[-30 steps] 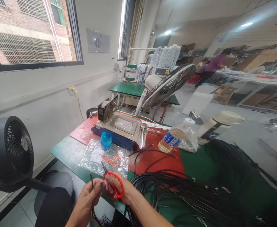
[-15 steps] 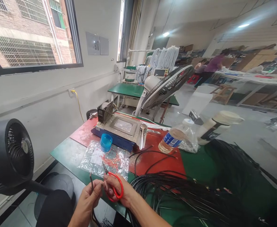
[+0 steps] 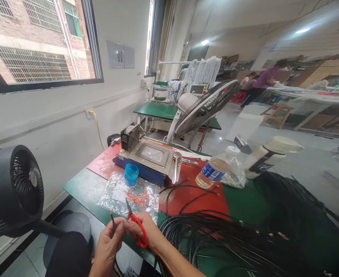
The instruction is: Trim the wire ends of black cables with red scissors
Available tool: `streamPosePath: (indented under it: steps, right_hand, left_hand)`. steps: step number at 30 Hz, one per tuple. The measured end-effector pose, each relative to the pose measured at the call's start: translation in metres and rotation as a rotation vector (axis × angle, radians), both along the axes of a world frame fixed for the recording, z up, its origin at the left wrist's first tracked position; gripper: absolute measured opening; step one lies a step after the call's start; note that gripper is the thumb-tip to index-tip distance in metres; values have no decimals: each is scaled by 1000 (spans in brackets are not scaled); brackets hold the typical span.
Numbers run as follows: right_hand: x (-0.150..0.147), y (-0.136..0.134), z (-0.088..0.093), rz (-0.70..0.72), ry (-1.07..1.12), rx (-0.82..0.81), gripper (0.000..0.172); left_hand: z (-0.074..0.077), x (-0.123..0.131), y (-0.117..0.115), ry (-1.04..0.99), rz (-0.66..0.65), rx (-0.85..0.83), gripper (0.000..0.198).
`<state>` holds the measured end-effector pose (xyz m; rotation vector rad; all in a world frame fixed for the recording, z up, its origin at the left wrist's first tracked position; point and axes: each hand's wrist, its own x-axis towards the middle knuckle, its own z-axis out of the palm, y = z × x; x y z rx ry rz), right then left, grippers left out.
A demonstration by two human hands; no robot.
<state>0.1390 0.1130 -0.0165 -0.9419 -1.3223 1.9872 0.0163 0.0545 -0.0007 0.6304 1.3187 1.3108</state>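
Pinched in my left hand (image 3: 111,239) is a black cable (image 3: 113,220), its stripped end pointing up above the fingers. My right hand (image 3: 140,227) holds red-handled scissors (image 3: 142,234), the dark blades pointing up and away. The fingertips of both hands meet at the cable, and whatever small piece lies between them is hidden. Just beyond the hands, a clear plastic bag (image 3: 106,198) lies flat with a scatter of small orange-red pieces (image 3: 138,197) on it. A blue cup (image 3: 131,175) stands at the bag's far side.
A blue-based metal heating device (image 3: 140,167) sits behind the cup. Bundled black cables (image 3: 192,223) cover the table's right side. Beyond them stand a liquid-filled bottle (image 3: 211,173) and a pale jug (image 3: 269,156). A black fan (image 3: 16,184) is at left; a person (image 3: 263,80) works far off.
My right hand has turned and drawn closer to the left fingertips, so the scissors' handles now appear more edge-on. The view has shifted slightly.
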Motion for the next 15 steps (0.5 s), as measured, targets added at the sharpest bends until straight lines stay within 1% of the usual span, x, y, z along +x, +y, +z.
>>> streamPosePath:
  steps: [2, 5, 10, 15]
  right_hand:
    - [0, 1, -2, 10, 18, -31, 50]
    - [0, 2, -4, 38, 87, -120, 54]
    - [-1, 1, -4, 43, 130, -178, 56]
    - [-1, 2, -1, 30, 136, -184, 54]
  left_hand:
    - [1, -1, 0, -21, -13, -9, 35]
    - [3, -1, 0, -78, -67, 23, 30]
    - [5, 1, 1, -141, -158, 63, 24]
    - [3, -1, 2, -131, -146, 64, 24]
